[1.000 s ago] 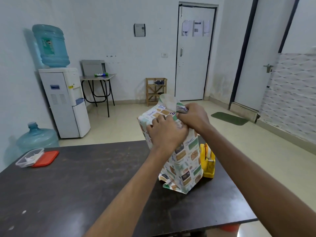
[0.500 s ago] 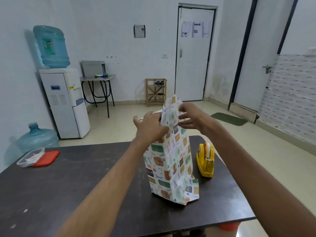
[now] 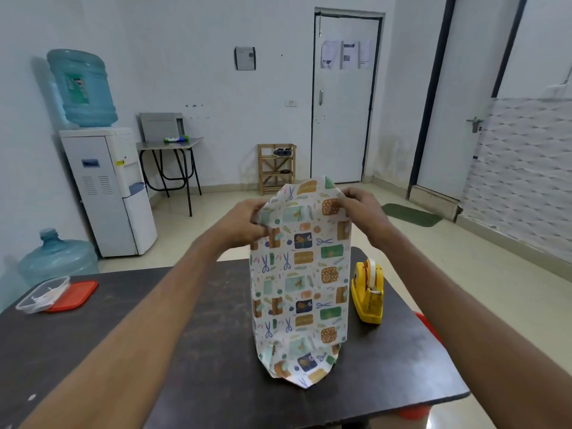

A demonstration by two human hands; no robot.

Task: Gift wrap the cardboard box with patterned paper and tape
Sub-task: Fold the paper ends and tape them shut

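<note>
The box stands upright on end on the dark table (image 3: 185,351), fully covered by white patterned paper (image 3: 300,289), so no cardboard shows. A loose paper flap rises above its top. My left hand (image 3: 244,224) pinches the flap's upper left corner. At the upper right corner my right hand (image 3: 359,209) pinches the paper. A paper fold spreads out at the base toward me. The yellow tape dispenser (image 3: 368,292) sits on the table just right of the box, touched by neither hand.
A clear plastic container (image 3: 43,294) and its red lid (image 3: 75,295) lie at the table's far left. Beyond the table stand a water dispenser (image 3: 105,187), a spare water jug (image 3: 57,258) on the floor, a small side table (image 3: 170,147) and a wooden rack (image 3: 277,168).
The box has been turned about its upright axis so a broad face now looks at me. My hands moved apart from the top middle to the flap's two upper corners.
</note>
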